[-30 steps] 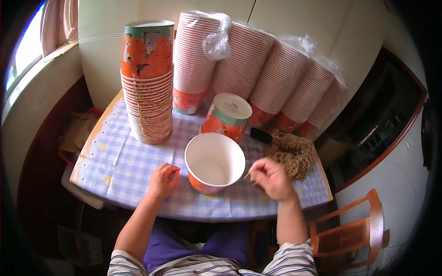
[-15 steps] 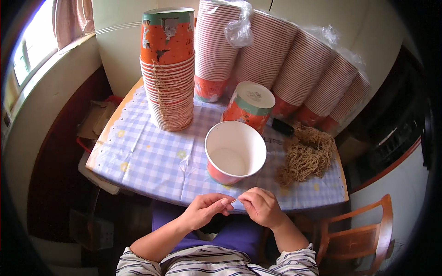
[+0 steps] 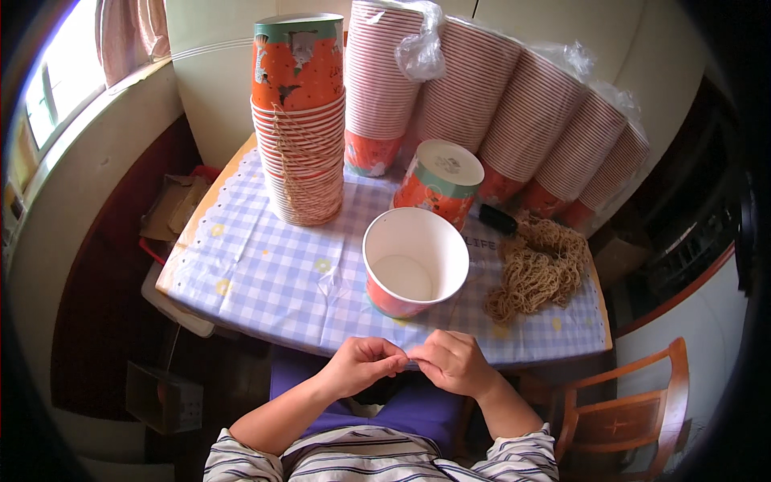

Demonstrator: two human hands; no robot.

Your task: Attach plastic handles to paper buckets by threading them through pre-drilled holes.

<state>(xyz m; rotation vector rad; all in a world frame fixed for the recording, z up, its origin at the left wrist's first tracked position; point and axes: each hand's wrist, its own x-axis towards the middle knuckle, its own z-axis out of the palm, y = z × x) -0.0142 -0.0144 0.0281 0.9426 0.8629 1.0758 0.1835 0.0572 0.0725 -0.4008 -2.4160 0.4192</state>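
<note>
My left hand (image 3: 364, 366) and my right hand (image 3: 451, 363) meet in front of the table's near edge. Both pinch with thumb and fingertips, almost touching, over a thin piece of string that the fingers mostly hide. Just beyond them an open paper bucket (image 3: 404, 278) stands upright, white inside and orange-red outside. Behind it another paper bucket (image 3: 438, 183) rests upside down, its pale base up. A tangled bundle of tan string (image 3: 540, 273) lies to the right, beside a small black object (image 3: 498, 219).
A tall stack of upturned paper buckets (image 3: 299, 161) with strings hanging down it stands at the left. Several plastic-wrapped stacks (image 3: 466, 88) line the back. The tablecloth (image 3: 257, 273) is blue checked. A wooden chair (image 3: 622, 410) is at the right, a box (image 3: 165, 399) on the floor at left.
My fingertips have drawn closer together, and the thin tan piece that showed between them is now mostly hidden. The view has shifted slightly; the buckets and the string bundle have stayed in place.
</note>
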